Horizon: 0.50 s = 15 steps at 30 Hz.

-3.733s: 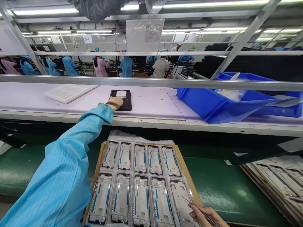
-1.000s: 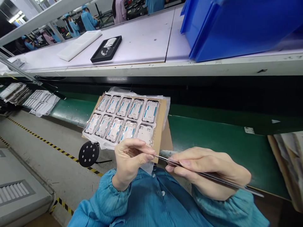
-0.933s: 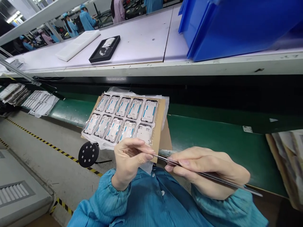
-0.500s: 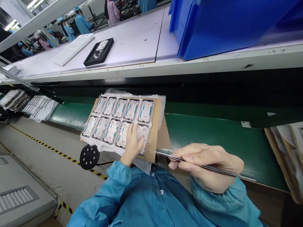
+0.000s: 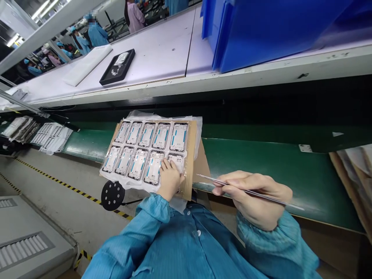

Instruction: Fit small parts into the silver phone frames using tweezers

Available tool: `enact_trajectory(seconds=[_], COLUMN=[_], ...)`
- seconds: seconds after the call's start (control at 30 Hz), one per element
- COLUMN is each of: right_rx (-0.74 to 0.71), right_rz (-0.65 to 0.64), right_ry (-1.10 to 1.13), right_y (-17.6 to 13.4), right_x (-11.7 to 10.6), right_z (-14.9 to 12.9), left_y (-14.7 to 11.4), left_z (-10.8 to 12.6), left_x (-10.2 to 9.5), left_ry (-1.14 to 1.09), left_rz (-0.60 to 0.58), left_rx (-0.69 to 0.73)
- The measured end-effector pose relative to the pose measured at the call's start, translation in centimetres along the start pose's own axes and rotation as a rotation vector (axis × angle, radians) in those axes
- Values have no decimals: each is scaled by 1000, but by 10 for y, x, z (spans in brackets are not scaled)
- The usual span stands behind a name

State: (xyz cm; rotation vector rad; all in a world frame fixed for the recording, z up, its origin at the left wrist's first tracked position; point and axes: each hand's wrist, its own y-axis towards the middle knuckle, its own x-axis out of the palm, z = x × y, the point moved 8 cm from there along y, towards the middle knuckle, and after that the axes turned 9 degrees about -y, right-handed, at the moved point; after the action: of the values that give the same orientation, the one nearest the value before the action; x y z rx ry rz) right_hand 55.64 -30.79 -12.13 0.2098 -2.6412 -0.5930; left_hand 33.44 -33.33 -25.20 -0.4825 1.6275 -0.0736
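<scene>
At five o'clock on the tray (image 5: 149, 148), the left hand (image 5: 170, 180) lies palm-down, loosely spread over a frame (image 5: 179, 164); farther toward four, the right hand (image 5: 261, 209) pinches tweezers (image 5: 207, 178).

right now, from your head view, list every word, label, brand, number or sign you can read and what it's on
No readable text anywhere.
Phone-like frames: any fine markings are too small to read.
Tweezers: no lettering visible.
Blue bin: no lettering on the visible side.
Small pale plate: any marks too small to read.
Floor tape: yellow-black stripes, no legible words.
</scene>
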Motion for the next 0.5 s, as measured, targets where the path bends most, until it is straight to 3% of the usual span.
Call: enact_trajectory(seconds=[0.13,0.23,0.33,0.4,0.5], right_rx=[1,12,11,24,116], right_rz=[40,46,65,91,116], right_ry=[-17,-27,-29,-46,-77], right_y=[-1,-3,-7,-10,-12], right_x=[0,-1,-5,-9,-10], right_z=[8,14,20,30,60], left_y=[4,9,12,12,11], left_z=[9,12,1,-18,-52], left_x=[7,6,-3,-11,-25], left_ry=[50,39,-79,-236,-555], left_rz=[-162,-196,-151,-107,70], left_rx=[-6,-27,-33,-45,-30])
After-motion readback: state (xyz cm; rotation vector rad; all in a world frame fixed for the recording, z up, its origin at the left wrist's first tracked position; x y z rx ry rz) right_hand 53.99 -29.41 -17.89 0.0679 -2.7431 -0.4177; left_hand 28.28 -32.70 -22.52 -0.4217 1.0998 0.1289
